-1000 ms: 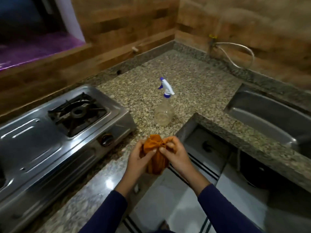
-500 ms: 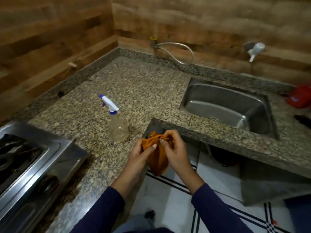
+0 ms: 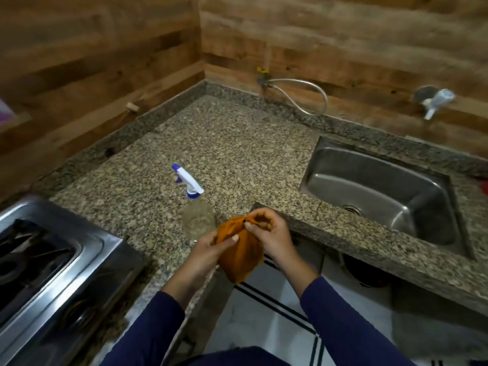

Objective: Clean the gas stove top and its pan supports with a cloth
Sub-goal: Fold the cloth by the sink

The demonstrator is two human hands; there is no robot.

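An orange cloth [image 3: 241,256] hangs bunched between both hands, just off the counter's inner corner. My left hand [image 3: 208,250] pinches its left side with the thumb on top. My right hand [image 3: 272,237] grips the gathered top edge. The steel gas stove [image 3: 87,265] lies at the lower left, cut off by the frame edge. One black pan support [image 3: 29,249] over a burner shows in its recess. A stove knob [image 3: 81,313] faces the front.
A clear spray bottle [image 3: 196,217] with a white and blue trigger stands on the granite counter [image 3: 232,154], just left of the cloth. A steel sink [image 3: 380,191] is set in at the right. A hose [image 3: 303,93] and tap [image 3: 435,101] hang on the wooden wall.
The view has swung right, so the stove slid to the left edge and the sink came into view. Both hands keep hold of the cloth, working its top edge.
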